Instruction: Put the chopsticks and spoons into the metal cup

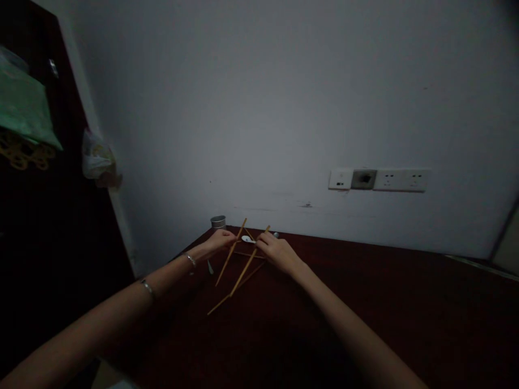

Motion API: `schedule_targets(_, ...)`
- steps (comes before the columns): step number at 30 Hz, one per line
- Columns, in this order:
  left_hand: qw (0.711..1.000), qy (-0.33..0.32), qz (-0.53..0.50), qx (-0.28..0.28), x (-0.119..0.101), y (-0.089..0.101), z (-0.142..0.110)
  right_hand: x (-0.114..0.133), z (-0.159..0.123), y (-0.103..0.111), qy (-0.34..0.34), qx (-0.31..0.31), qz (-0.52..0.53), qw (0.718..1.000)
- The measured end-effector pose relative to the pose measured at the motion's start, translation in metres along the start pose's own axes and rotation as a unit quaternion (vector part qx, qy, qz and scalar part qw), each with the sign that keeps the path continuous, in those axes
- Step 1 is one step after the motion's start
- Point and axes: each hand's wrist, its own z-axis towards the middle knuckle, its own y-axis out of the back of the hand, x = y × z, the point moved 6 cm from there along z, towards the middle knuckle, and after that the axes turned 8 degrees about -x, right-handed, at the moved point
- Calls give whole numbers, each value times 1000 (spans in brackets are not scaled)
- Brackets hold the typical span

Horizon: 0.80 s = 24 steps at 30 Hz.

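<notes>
My left hand (223,239) pinches a wooden chopstick (226,263) slanting up from the table. Closed around a second chopstick (243,274) is my right hand (279,252), which is partly seen from its back. Between the hands a white spoon (247,239) shows its bowl; its handle runs toward my right fingers, and I cannot tell whether they touch it. Under and beyond the held ones lie several more chopsticks (219,305), some crossing. A small, pale pointed utensil (210,267) lies below my left hand.
A metal cup (218,222) stands at the table's far left corner. Behind my right hand shows a small shiny metal piece (276,235). The dark red table (365,313) meets a wall with sockets (399,180). Bags (97,156) hang by the dark door at left.
</notes>
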Motion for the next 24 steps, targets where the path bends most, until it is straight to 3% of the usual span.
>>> schedule_targets(5,995,-35,-94,-3,-43,-66,19,-48,-38,32,-44,-16,-28,998)
schedule_targets(11,986,-75,-151,-16,-78,-134,28,-76,-79,63,-74,-38,-57,995)
schedule_targets(15,982,-86,-167,22,-83,-171,21,-83,-99,78,-71,-56,-68,994)
schedule_targets(24,935,54,-327,129,-72,-236,-3,-98,-128,76,-77,-51,-78,993)
